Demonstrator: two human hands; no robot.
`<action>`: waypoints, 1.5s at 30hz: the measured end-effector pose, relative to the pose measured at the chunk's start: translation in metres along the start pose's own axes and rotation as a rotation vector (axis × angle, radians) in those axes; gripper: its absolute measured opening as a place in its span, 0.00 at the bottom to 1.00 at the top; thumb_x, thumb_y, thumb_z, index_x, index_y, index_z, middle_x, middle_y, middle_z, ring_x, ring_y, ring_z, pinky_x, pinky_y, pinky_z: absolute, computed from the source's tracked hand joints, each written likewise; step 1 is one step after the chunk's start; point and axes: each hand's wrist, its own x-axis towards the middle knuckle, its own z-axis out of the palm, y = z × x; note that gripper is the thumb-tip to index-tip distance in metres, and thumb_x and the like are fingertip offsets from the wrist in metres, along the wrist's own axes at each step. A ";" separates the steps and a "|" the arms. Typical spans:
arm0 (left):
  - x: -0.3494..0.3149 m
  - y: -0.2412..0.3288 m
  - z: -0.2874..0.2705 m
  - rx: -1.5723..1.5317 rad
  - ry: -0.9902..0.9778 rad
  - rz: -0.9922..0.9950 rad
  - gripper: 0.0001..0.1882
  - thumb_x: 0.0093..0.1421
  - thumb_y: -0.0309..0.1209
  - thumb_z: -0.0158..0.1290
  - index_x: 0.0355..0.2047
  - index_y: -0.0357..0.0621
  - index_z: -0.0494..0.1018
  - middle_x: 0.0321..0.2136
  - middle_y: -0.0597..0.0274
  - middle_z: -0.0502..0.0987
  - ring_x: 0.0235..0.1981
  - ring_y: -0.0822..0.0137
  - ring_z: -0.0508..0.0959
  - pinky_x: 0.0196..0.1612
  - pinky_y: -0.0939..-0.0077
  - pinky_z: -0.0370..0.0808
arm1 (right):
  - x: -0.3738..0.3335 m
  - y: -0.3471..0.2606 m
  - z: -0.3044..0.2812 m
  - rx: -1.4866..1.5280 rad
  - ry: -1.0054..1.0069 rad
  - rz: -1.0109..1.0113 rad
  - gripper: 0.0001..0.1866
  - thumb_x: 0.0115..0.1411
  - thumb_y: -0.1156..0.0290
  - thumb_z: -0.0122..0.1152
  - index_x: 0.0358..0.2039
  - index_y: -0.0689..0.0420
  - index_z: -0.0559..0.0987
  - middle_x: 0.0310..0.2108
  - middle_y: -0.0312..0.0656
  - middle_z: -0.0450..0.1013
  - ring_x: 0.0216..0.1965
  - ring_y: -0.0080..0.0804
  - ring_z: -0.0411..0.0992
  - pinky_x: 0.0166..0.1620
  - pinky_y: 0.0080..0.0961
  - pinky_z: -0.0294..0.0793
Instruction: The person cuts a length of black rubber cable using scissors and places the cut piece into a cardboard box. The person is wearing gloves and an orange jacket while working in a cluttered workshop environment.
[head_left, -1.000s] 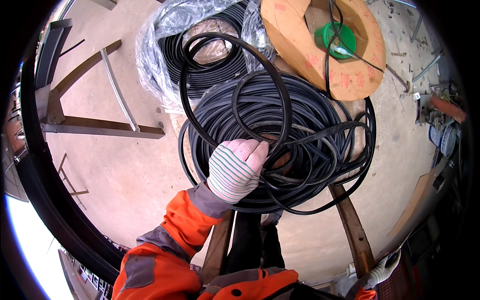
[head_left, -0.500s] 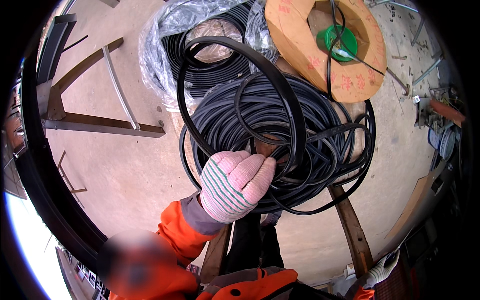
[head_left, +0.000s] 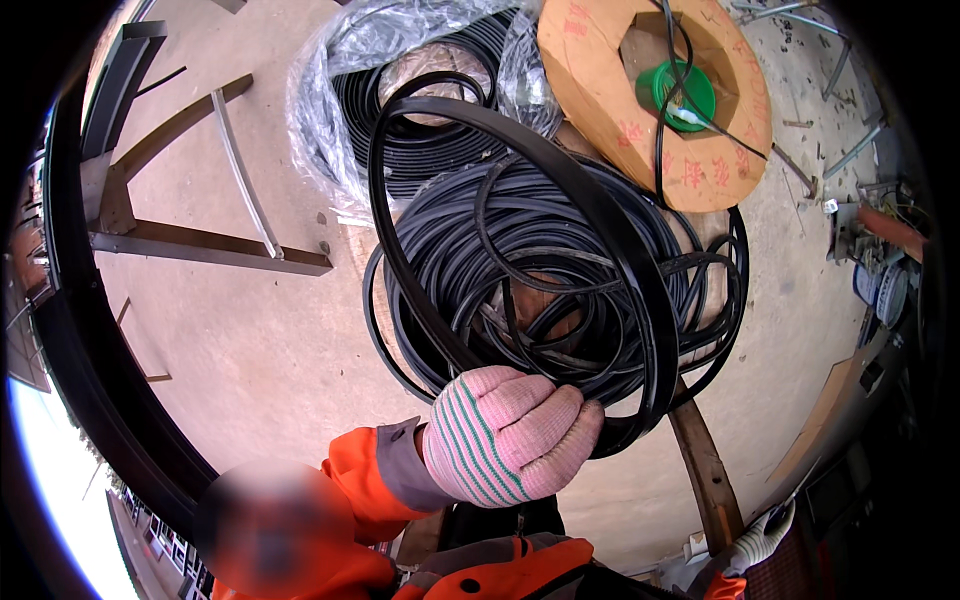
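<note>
Workshop, fabrication type. Bare pale concrete floor [head_left: 270,340]. Brown angular metal frame [head_left: 215,245] on it at 9 o'clock. Bulk stock dead centre: big loose coil of black rubbery strip [head_left: 450,240]. Another tight black coil [head_left: 365,125] in crinkled clear plastic wrap [head_left: 320,160] near 12, ring-shaped brown paper-wrapped roll [head_left: 725,110] at 1. Jumbled metal scrap [head_left: 850,235] at 3.

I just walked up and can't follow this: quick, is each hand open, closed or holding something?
Left hand: closed, holding a looped black strip.
Right hand: gloved, near the lower right edge; its grip cannot be told.
</note>
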 end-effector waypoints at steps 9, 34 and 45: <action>-0.002 0.007 0.008 0.007 0.034 -0.002 0.18 0.46 0.28 0.60 0.40 0.46 0.75 0.36 0.65 0.75 0.35 0.67 0.74 0.37 0.74 0.73 | -0.006 -0.008 0.008 0.005 0.015 -0.023 0.25 0.63 0.86 0.53 0.61 0.61 0.69 0.59 0.43 0.69 0.56 0.32 0.69 0.60 0.22 0.69; -0.025 -0.166 0.055 0.041 -0.332 -0.423 0.15 0.60 0.34 0.57 0.44 0.37 0.75 0.35 0.49 0.78 0.38 0.48 0.78 0.43 0.61 0.75 | 0.003 0.009 -0.006 -0.088 0.036 -0.021 0.27 0.61 0.83 0.58 0.62 0.58 0.69 0.60 0.42 0.68 0.57 0.34 0.68 0.63 0.27 0.65; -0.043 -0.331 0.043 0.493 0.032 -0.723 0.14 0.61 0.33 0.55 0.45 0.42 0.76 0.40 0.48 0.77 0.41 0.50 0.78 0.46 0.61 0.75 | 0.004 0.006 -0.013 -0.309 0.028 -0.140 0.26 0.63 0.85 0.53 0.62 0.61 0.68 0.60 0.43 0.69 0.59 0.33 0.67 0.62 0.24 0.67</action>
